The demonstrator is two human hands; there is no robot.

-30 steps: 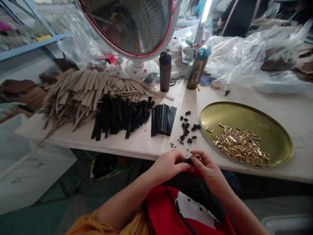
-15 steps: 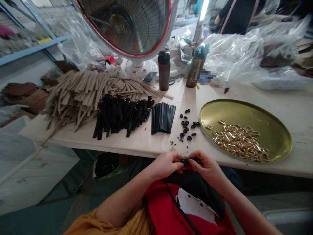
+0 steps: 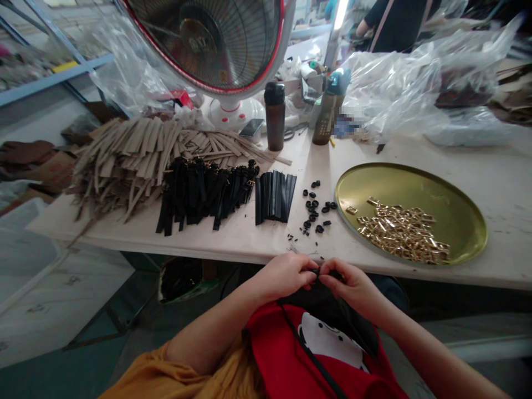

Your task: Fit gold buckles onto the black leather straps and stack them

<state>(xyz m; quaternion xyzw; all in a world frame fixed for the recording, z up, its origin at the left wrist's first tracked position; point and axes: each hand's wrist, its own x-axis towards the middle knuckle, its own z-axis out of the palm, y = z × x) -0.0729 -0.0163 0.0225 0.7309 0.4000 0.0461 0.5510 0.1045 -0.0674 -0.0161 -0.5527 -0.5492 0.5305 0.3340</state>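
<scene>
Close to the table's front edge, above my lap, my left hand (image 3: 288, 275) pinches one part of a small black strap (image 3: 316, 271). Fingers of my right hand (image 3: 351, 284) close on the same strap from the other side. Most of the strap is hidden by the fingers. Just beyond the hands lie several small black loops (image 3: 312, 210) and tiny black scraps. Left of these is a row of flat black strips (image 3: 275, 197), then a pile of black straps with buckles (image 3: 199, 191). Gold buckles (image 3: 405, 235) are heaped in a gold oval tray (image 3: 453, 205) on the right.
Long beige strips (image 3: 128, 155) are piled at the left of the white table (image 3: 233, 244). Behind stand a fan (image 3: 208, 44), a phone (image 3: 251, 128), a dark bottle (image 3: 275, 119) and a second bottle (image 3: 326, 113). Plastic bags (image 3: 399, 88) cover the back right. A person (image 3: 394, 25) is beyond.
My hands have drawn closer together on the strap, and less of it shows between the fingers. The whole view has shifted slightly.
</scene>
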